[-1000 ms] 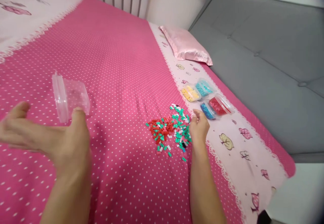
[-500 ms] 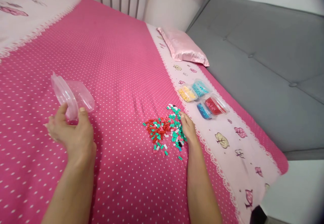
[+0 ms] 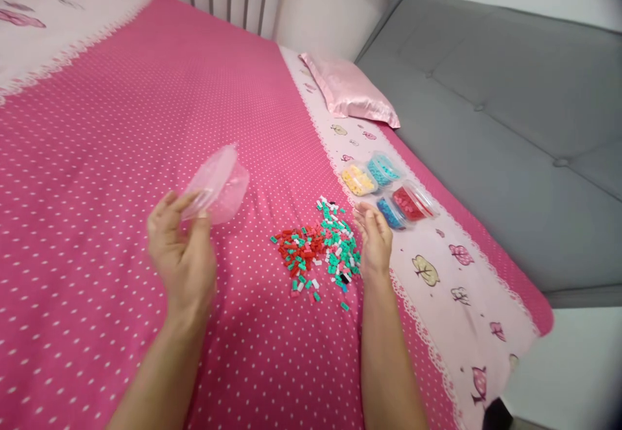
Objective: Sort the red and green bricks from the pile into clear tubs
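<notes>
left hand (image 3: 182, 242) and tub (image 3: 218, 187) have swung right toward the bricks (image 3: 335, 245) since the earlier frame. the bed (image 3: 233, 100) gives wide room beyond them; its right edge runs along the grey panel (image 3: 490, 158). the right hand (image 3: 376, 239) curls beside the bricks, its grip unclear. left fingers pinch the tub's rim, left of the bricks. that rim slants lower left to upper right, base pointing right.

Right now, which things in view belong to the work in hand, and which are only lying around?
Likely in the work:
clear container, held by the left hand
loose small pieces, beside the right hand
filled containers, perhaps

Apparently lying around:
pink pillow
dark object, unidentified
</notes>
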Tool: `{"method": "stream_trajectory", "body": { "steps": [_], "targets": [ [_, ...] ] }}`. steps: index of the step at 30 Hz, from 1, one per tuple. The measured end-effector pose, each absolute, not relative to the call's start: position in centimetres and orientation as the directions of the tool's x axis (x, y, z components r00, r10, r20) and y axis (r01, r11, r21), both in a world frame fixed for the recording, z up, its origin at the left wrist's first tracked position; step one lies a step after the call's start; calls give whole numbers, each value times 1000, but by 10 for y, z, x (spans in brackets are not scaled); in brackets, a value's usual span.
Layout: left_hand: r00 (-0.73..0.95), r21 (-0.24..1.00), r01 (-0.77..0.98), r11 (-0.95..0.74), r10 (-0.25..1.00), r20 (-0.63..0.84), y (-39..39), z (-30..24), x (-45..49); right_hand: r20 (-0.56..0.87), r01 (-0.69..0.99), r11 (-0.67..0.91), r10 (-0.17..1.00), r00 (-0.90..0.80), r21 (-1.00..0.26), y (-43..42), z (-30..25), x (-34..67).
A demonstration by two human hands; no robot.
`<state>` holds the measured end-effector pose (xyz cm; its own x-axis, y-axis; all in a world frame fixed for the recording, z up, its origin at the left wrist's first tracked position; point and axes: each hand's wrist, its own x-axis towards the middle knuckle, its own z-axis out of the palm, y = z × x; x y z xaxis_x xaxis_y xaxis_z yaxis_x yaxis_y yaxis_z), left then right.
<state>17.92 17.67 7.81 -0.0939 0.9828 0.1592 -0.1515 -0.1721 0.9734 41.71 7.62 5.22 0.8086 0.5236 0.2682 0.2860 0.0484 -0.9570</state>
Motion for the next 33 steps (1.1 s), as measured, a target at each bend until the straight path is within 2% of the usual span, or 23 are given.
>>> {"method": "stream_trajectory", "body": {
  "steps": [2, 4, 6, 9, 11, 15, 18, 21, 24, 29, 33],
  "targets": [
    [-47, 944, -142, -299, 954, 295, 168, 81, 185, 232, 229, 86, 609, 758, -970, 76, 60, 409],
    [93, 932, -176, -318, 937, 338, 160, 82, 190, 203, 158, 131, 732, 650, -979, 76, 68, 400],
    [235, 938, -205, -278, 917, 323, 156, 83, 195, 169, 77, 151, 840, 515, -986, 75, 73, 392],
    [397, 963, -195, -186, 883, 251, 152, 82, 199, 115, 15, 118, 920, 375, -993, 75, 77, 383],
    [446, 974, -162, -157, 869, 214, 151, 81, 200, 81, -7, 88, 946, 314, -996, 75, 77, 379],
    [440, 979, -169, -117, 880, 181, 149, 80, 202, 56, -70, 72, 976, 211, -995, 76, 76, 373],
    [464, 970, -233, 70, 884, 48, 148, 81, 203, 104, -79, 116, 984, 146, -990, 77, 76, 369],
    [502, 944, -245, 220, 862, -71, 147, 83, 205, 143, -7, 143, 987, 77, -990, 78, 77, 366],
    [539, 936, -244, 254, 838, -87, 146, 84, 206, 134, 30, 132, 990, 42, -991, 80, 79, 364],
    [634, 897, -272, 349, 766, -105, 142, 84, 207, 103, -46, 107, 991, 85, -993, 79, 79, 360],
    [626, 930, -227, 289, 775, -88, 141, 82, 209, 77, -118, 88, 992, 98, -989, 78, 77, 357]
  ]
}}
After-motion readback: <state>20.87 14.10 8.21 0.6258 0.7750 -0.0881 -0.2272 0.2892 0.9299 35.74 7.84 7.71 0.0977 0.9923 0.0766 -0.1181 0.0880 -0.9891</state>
